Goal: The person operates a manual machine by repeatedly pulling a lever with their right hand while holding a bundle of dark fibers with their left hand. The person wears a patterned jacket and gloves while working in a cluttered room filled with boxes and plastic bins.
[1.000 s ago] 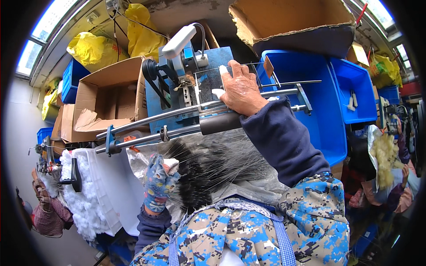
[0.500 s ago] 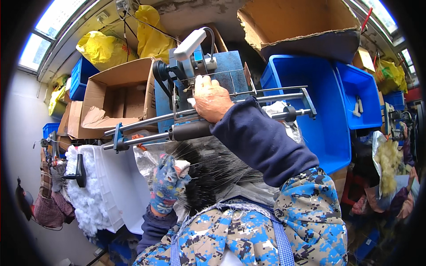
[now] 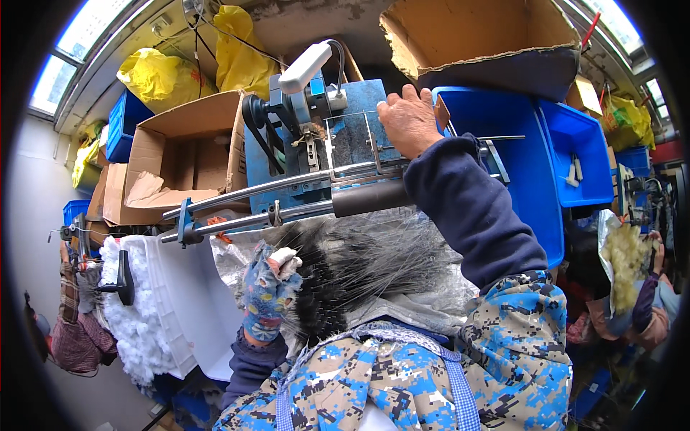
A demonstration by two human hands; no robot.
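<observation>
My left hand (image 3: pixel 270 291), in a patterned blue glove with white-wrapped fingertips, is closed over my lap. What its fingers hold, if anything, is hidden. Beside it a mass of long dark bristly strands (image 3: pixel 359 262) fans out to the right across a silvery sheet (image 3: pixel 440 262). My bare right hand (image 3: pixel 411 123) lies over the right part of the blue machine plate (image 3: pixel 352 129), fingers stretched and slightly apart, near an upright brown piece. Below that wrist, a dark foam-like sleeve (image 3: pixel 370 197) surrounds the front metal rod. The machine's small metal head (image 3: pixel 311 140) is uncovered.
A cardboard box (image 3: pixel 187 154) stands left of the machine, and a large blue bin (image 3: pixel 514 172) on its right. A white tub (image 3: pixel 188 302) with white fluff sits at lower left. Another large carton (image 3: pixel 481 43) is behind. People work at both sides.
My right hand has moved right, from the machine's metal head to the plate's right part. The wire frame and dark sleeve have slid right along the rods. My left hand has stayed nearly in place.
</observation>
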